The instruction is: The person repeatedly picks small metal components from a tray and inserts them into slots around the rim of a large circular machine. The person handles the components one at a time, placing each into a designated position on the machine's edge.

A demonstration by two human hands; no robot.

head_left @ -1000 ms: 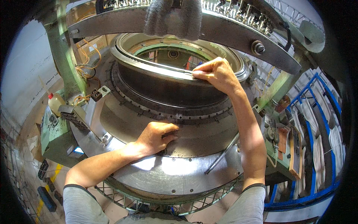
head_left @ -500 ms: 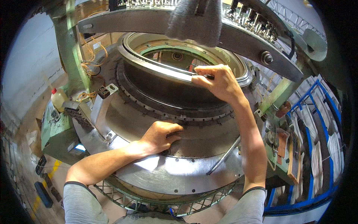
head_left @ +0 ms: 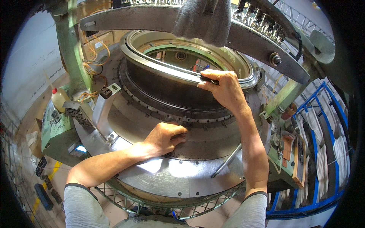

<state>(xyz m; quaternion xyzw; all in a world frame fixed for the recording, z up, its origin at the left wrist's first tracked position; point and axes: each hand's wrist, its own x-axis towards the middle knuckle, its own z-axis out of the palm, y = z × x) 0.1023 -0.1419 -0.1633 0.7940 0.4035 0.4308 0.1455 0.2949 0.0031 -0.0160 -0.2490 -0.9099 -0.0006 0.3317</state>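
In front of me stands a large round machine with a dark metal cylinder [head_left: 167, 85] and a shiny grooved top rim [head_left: 167, 71]. My right hand [head_left: 226, 89] is at the near right of that rim, thumb and fingers pinching a small dark piece [head_left: 207, 79] against the edge. Its exact kind is hard to make out. Lower and to the left, my left hand [head_left: 163, 140] rests over the wide metal ring plate [head_left: 178, 178], fingers curled towards the thumb. Whatever lies between its fingertips, if anything, is hidden.
A curved steel beam [head_left: 152, 21] spans above the cylinder, with a grey cloth [head_left: 203, 22] hanging from it. A metal rod [head_left: 226, 161] lies on the ring plate. At left stands a bottle with a red cap [head_left: 59, 99]; at right, a blue rack [head_left: 317, 152] with white cloth.
My right hand has shifted slightly along the rim, and more of the dark piece shows between its fingers. The left hand stays nearly still.
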